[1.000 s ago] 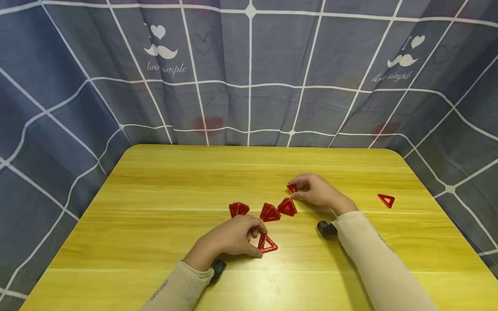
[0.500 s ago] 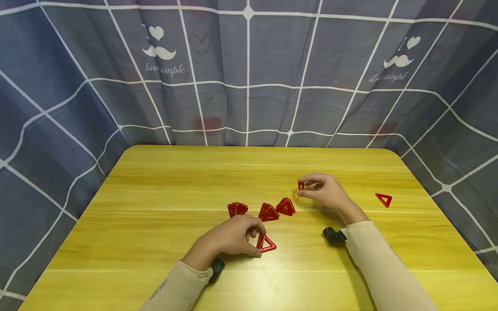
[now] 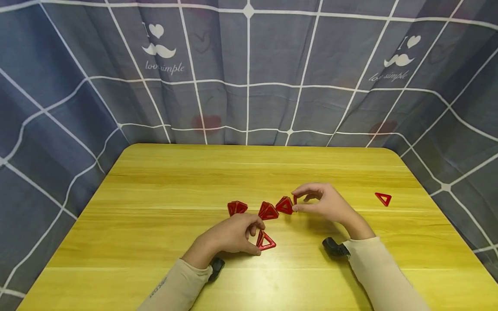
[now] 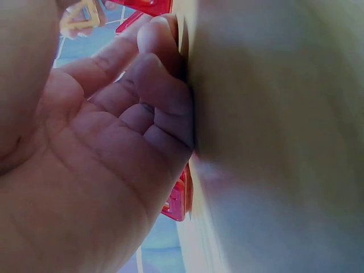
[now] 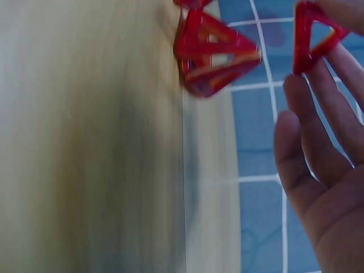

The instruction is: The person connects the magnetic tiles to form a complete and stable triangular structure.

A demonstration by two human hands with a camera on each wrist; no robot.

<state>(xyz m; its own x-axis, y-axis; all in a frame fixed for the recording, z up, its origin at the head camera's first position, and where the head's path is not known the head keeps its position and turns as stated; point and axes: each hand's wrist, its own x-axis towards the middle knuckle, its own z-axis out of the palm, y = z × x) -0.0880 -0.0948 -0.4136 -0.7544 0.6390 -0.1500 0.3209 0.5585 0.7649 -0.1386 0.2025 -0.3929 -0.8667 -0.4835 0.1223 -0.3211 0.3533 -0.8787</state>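
My left hand [image 3: 233, 235] rests on the table, its thumb and forefinger pinching the side of a small set of joined red triangle tiles [image 3: 270, 246]. One of those tiles shows its open middle toward the right. My right hand [image 3: 330, 209] pinches a single red triangle tile [image 5: 302, 42] by its corners, raised on edge. That tile stands just right of a red tile pyramid [image 3: 284, 205], also seen as a pyramid [image 5: 207, 57] in the right wrist view. Left of it sits a second pyramid [image 3: 268, 211]. A third red tile shape [image 3: 236, 208] lies behind my left hand.
A loose red triangle tile [image 3: 383, 199] lies flat toward the right side of the yellow wooden table [image 3: 155, 181]. A grey checked curtain [image 3: 272, 56] hangs behind the table and along both sides. Black camera mounts [image 3: 334, 247] sit under my wrists.
My right hand has carried its tile first rightward, then back left and nearer me, close beside the right pyramid. My left hand stays in place with its tiles.
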